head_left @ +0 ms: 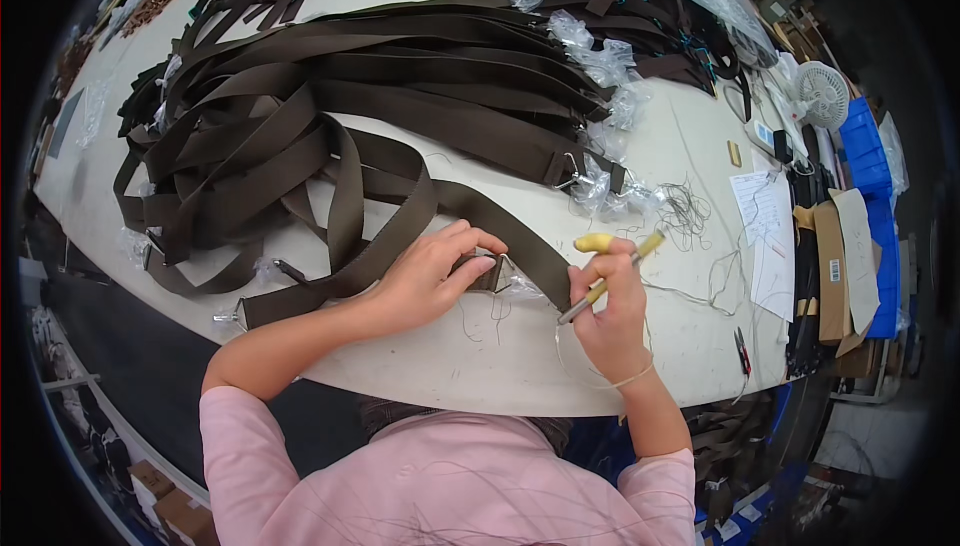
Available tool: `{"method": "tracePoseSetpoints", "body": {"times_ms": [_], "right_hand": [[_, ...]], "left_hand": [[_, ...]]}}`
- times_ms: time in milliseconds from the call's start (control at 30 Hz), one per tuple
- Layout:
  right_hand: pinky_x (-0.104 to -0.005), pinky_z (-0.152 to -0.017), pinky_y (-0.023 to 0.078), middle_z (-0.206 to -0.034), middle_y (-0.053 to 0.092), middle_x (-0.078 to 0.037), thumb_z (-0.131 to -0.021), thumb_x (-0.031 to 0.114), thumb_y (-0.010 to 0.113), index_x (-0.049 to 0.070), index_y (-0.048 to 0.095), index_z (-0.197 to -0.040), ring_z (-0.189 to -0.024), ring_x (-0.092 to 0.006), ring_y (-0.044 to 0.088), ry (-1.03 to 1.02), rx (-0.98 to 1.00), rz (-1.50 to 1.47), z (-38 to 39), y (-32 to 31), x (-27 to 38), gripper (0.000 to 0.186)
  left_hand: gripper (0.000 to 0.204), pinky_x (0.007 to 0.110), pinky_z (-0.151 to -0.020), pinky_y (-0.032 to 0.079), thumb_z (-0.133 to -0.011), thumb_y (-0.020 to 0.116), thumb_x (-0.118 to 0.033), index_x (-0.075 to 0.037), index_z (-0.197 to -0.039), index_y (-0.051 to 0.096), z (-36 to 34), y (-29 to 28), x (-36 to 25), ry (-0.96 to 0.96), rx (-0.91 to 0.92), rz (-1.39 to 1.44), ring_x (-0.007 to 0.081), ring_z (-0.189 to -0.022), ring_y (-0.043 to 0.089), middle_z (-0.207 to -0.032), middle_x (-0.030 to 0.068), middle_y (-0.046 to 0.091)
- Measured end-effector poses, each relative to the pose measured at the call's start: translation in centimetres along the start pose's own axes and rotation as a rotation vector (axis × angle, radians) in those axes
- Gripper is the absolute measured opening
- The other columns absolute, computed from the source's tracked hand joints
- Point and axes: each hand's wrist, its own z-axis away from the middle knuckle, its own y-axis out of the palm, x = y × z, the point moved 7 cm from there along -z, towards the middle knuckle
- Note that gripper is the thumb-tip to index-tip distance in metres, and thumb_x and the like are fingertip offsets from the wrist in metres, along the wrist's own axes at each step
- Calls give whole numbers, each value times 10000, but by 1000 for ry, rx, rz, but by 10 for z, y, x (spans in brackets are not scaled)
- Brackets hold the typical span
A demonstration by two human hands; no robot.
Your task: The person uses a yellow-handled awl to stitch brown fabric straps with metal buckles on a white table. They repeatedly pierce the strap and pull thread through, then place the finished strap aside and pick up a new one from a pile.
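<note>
My left hand (430, 271) is closed, thumb and fingers pinching the short end of a dark brown webbing strap (505, 226) beside a metal ring (503, 264) partly wrapped in clear plastic. My right hand (612, 301) wears a yellow finger cover and grips a slim pen-like tool (597, 292) with a yellowish body and a metal end. Its thumb side touches the strap where the band bends down. What the tool's end does is not plain. Another metal-fitted end of strap (280, 306) lies under my left forearm.
A large heap of brown straps (400, 66) with plastic-wrapped metal fittings covers the middle of the white table (690, 356). Loose thread (683, 216) lies right of it. Small scissors (742, 351), papers (765, 236), a white fan (822, 94) and an open cardboard box (845, 266) stand along the right.
</note>
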Motion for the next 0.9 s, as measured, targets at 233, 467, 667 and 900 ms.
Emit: {"method": "tracePoseSetpoints", "body": {"times_ms": [233, 467, 667, 900], "right_hand": [[-407, -746, 542, -1060, 629, -180, -783, 55, 825, 53, 482, -964, -884, -359, 654, -31, 111, -119, -4, 16, -3, 388], [-395, -754, 565, -1175, 643, -198, -758, 128, 877, 47, 467, -967, -926, -351, 690, -56, 383, -89, 28, 18, 6, 467], [-347, -875, 553, -1194, 622, -196, -845, -11, 786, 78, 410, -922, -1093, -261, 687, 284, 324, -511, 17, 9, -33, 393], [-322, -695, 545, -1036, 665, -189, -849, 25, 814, 67, 438, -876, -902, -268, 724, 63, -5, -249, 14, 1, -9, 379]], "left_hand": [[253, 418, -664, 527, -949, 675, -218, -134, -1188, 687, 7, 4, -12, 78, 31, -244, 301, -752, 661, -933, 99, 600], [361, 422, -633, 533, -901, 750, -386, -126, -1145, 693, 9, 19, -6, 96, 255, -255, 302, -703, 666, -965, 84, 622], [197, 375, -710, 544, -953, 710, -192, -66, -1100, 672, 4, -3, -33, 310, 196, 50, 219, -817, 679, -1032, 101, 686], [176, 281, -758, 557, -1004, 624, -110, 19, -1102, 555, -10, -7, 19, -235, 5, 591, 114, -829, 660, -949, 118, 710]]}}
